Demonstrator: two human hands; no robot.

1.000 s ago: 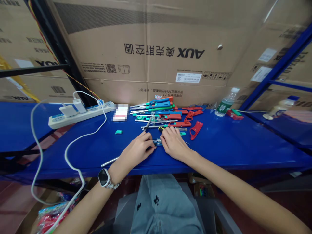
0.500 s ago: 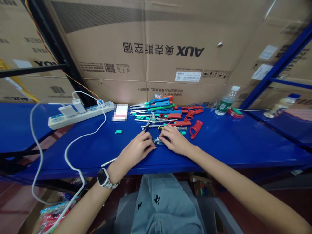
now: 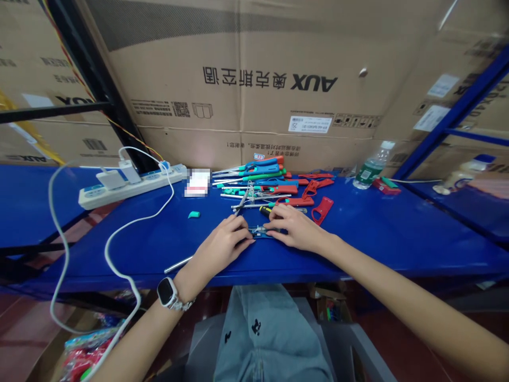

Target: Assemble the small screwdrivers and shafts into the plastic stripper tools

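Our left hand [image 3: 226,239] is curled, thumb and fingers closed on the left end of the blue part [image 3: 260,233], near the front edge of the table [image 3: 369,233]. Our right hand [image 3: 296,228] is half open, its bent fingers touching the right end; whether they grip it or only press on it, we cannot tell.

Compared with the earlier frames, our right hand has moved a little to the right, and more of the blue part shows between our hands. The teal piece that showed beyond that hand is now hidden by it. Our left hand has hardly moved.

Behind the table we see the big carton [image 3: 254,58]. On the table, the power strip [image 3: 131,187] lies to the left, with white plugs in it, and the pile of lighters [image 3: 274,183] lies beyond our hands. The bottle [image 3: 368,172] stands upright to the right. The red handle [image 3: 322,210] lies just beyond our right hand, the metal tube [image 3: 177,264] by our left wrist, and the teal cap [image 3: 194,214] well apart on the left. Our fingers cover both ends of the blue part, and its small inner pieces are too small to make out.
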